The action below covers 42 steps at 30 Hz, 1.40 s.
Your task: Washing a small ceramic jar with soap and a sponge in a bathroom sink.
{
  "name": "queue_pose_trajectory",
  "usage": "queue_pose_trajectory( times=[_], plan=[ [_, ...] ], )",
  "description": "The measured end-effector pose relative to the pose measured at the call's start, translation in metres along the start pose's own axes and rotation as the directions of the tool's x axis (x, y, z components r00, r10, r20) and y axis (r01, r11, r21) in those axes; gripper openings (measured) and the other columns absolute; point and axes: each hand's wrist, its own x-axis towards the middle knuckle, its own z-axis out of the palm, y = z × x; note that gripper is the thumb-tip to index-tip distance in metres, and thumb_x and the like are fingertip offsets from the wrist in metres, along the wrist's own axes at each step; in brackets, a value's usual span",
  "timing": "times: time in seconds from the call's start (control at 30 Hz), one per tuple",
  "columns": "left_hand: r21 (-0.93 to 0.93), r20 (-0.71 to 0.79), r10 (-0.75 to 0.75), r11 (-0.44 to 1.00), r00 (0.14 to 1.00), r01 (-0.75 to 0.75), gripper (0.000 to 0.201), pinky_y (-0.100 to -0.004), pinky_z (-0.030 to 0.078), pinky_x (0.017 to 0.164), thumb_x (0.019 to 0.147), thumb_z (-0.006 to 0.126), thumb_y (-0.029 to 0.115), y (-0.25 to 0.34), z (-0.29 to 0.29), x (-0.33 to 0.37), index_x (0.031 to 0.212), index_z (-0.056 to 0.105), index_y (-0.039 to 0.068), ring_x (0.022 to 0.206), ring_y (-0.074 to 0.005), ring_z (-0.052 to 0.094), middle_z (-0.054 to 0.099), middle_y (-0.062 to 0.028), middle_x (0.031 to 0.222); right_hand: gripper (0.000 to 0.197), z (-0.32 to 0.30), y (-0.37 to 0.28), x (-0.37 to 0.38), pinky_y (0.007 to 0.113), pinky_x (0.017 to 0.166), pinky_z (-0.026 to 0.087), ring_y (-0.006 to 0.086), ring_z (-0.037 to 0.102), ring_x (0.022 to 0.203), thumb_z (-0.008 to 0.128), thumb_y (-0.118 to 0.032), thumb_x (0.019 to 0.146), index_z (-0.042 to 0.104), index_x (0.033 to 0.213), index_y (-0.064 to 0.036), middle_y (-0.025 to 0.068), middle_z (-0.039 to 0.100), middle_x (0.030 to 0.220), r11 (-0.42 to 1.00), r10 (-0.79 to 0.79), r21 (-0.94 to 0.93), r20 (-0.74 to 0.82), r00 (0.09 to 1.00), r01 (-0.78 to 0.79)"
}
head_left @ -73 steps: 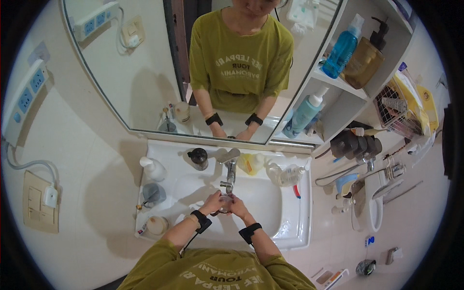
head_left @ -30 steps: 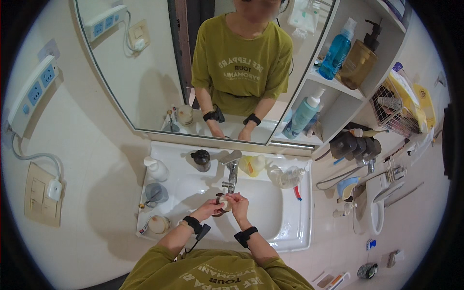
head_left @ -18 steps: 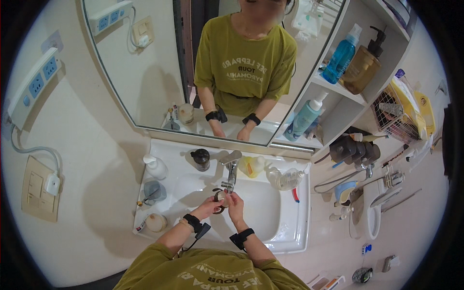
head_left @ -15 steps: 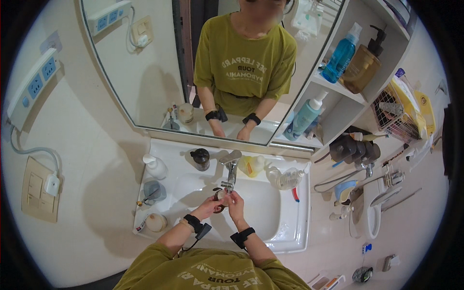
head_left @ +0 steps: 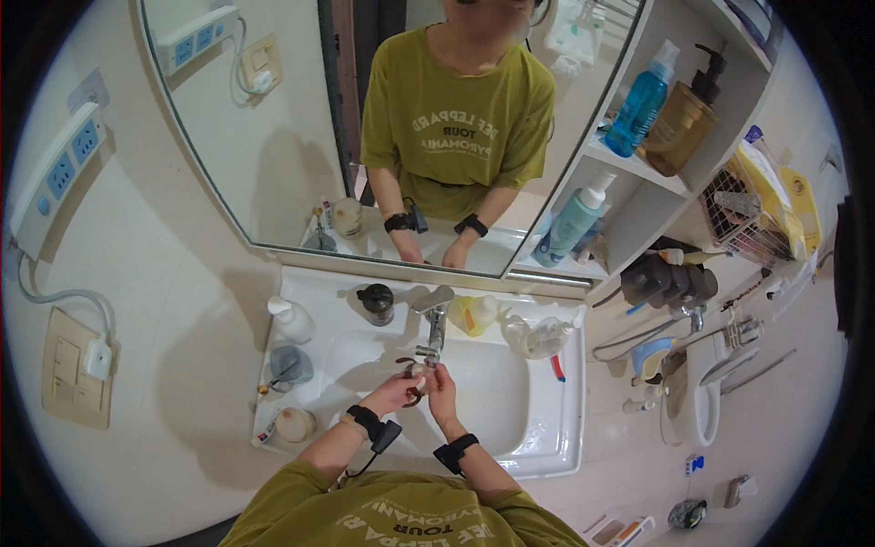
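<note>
Under the spout of the chrome faucet (head_left: 435,324), both my hands are held close together over the white sink (head_left: 497,387). My left hand (head_left: 388,394) is closed around a small pale, see-through item with dark brown curved edges (head_left: 416,372); its exact kind is too small to tell. Against its other side press the fingers of my right hand (head_left: 443,394), closed and just below the spout. My fingers cover part of the item. Black bands with a small box circle my wrists.
Along the sink's left rim stand a white pump bottle (head_left: 292,320), a grey cup (head_left: 291,364) and a round jar (head_left: 294,425). A dark bottle (head_left: 375,304), a yellow bottle (head_left: 475,314) and a clear pump bottle (head_left: 544,337) line the back. A mirror (head_left: 301,118) hangs above.
The brown-edged item has turned a little between my fingers, showing more of its pale part. My right hand has shifted slightly; both hands stay under the spout.
</note>
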Motion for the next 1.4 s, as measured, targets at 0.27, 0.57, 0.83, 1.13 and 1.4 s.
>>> queue_pose_trajectory(
  times=[0.27,0.57,0.83,1.13,1.4],
  plan=[
    [0.547,0.004,0.116,0.831,0.993,-0.099,0.016,-0.0224,0.040,0.057,0.086,0.058,0.019,0.014,-0.001,0.003,0.097,0.055,0.007,0.069,-0.0071,0.049,0.055,0.0019,0.079,0.037,-0.003,0.009,-0.007,0.030,0.084,0.045,0.0158,0.049,0.104,0.044,-0.024,0.094,0.034,0.126,-0.0095,0.0058,0.047,0.118,0.969,0.151,0.187,0.075,0.986,-0.163],
    [0.628,0.097,0.408,0.682,0.908,-0.374,0.018,-0.0260,0.048,0.066,0.087,0.045,-0.002,0.033,-0.020,-0.009,0.102,0.053,0.000,0.080,-0.0151,0.059,0.061,-0.0077,0.088,0.036,-0.014,-0.022,0.001,0.047,0.085,0.044,0.0239,0.051,0.100,0.037,-0.041,0.093,0.044,0.115,-0.0133,0.0055,0.051,0.109,0.715,0.510,0.476,0.143,0.848,-0.511],
    [0.632,0.171,0.566,0.564,0.806,-0.531,0.021,-0.0249,0.045,0.071,0.089,0.044,0.001,0.025,-0.032,-0.024,0.110,0.049,0.001,0.083,-0.0147,0.059,0.063,-0.0091,0.093,0.040,-0.034,0.031,0.003,0.047,0.088,0.044,0.0305,0.052,0.103,0.028,-0.037,0.094,0.045,0.118,-0.0092,0.0133,0.051,0.116,0.377,0.366,0.661,0.537,0.760,-0.648],
    [0.495,0.115,0.467,0.738,0.877,-0.458,0.024,-0.0295,0.046,0.082,0.088,0.051,0.006,0.033,-0.024,-0.045,0.111,0.049,0.001,0.093,-0.0184,0.059,0.061,-0.0111,0.105,0.038,-0.017,-0.005,-0.002,0.048,0.091,0.042,0.0311,0.051,0.107,0.032,-0.033,0.092,0.047,0.116,-0.0082,0.0136,0.051,0.118,0.438,0.500,0.633,0.418,0.758,-0.638],
    [0.708,0.203,0.597,0.458,0.776,-0.538,0.024,-0.0273,0.049,0.080,0.081,0.059,-0.002,0.024,-0.001,-0.052,0.103,0.050,-0.001,0.093,-0.0173,0.061,0.062,-0.0129,0.101,0.041,-0.025,-0.012,-0.019,0.047,0.092,0.043,0.0315,0.051,0.108,0.027,-0.030,0.093,0.043,0.123,-0.0069,0.0132,0.049,0.122,0.324,0.544,0.624,0.492,0.680,-0.711]
  ],
)
